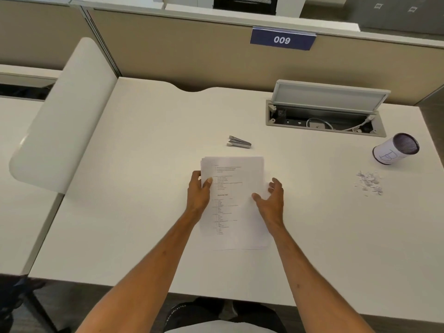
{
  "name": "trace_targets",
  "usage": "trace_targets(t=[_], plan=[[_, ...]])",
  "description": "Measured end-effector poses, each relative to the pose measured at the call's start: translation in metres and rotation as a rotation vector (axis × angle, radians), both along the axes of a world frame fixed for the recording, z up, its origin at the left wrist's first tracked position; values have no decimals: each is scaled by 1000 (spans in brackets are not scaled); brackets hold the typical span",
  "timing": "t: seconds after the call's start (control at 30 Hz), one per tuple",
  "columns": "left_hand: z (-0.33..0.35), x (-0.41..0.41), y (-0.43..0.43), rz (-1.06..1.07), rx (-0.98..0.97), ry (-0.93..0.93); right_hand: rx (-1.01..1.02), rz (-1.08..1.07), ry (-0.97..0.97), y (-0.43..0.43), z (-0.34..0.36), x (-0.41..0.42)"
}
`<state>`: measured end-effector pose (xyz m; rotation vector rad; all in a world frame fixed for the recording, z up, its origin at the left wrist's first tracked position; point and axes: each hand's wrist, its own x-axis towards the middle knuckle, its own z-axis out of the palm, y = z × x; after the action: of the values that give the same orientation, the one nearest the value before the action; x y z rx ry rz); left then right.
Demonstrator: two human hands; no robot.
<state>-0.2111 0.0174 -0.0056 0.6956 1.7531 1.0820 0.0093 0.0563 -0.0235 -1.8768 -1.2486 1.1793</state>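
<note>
The stack of printed sheets (234,205) lay flat on the white desk (144,212), near the front edge and directly before the person, with its long side running away from the body. The left hand (199,191) gripped the left edge of the stack towards its far end: the thumb was pressed on the top sheet and the fingers were curled round the edge. The right hand (270,200) was at the right edge, fingers loosely spread and released, the thumb lying over the top sheet; whether the fingertips touched the paper could not be determined. A small metal stapler (239,142) lay just beyond the far end of the stack, apart from it. Well to the right were a heap of paper scraps (368,182) and, behind it, a white cylindrical container (395,151). The cable box (324,127) recessed in the desk stood with its lid (331,97) raised.
</note>
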Motion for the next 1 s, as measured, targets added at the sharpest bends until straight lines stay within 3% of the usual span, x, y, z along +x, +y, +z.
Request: trace_targets(t=[0.13, 0.3, 0.6, 0.83, 1.0], plan=[[18, 4, 8, -10, 131, -63, -133, -12, 332, 19, 16, 14], [37, 13, 17, 36, 208, -111, -121, 21, 474, 37, 35, 22], [62, 30, 29, 44, 305, -54, 64, 53, 462, 48, 71, 18], [99, 49, 37, 127, 486, 50, 351, 2, 473, 44, 107, 19], [87, 57, 34, 89, 483, 102, 346, -77, 476, 36, 96, 24]])
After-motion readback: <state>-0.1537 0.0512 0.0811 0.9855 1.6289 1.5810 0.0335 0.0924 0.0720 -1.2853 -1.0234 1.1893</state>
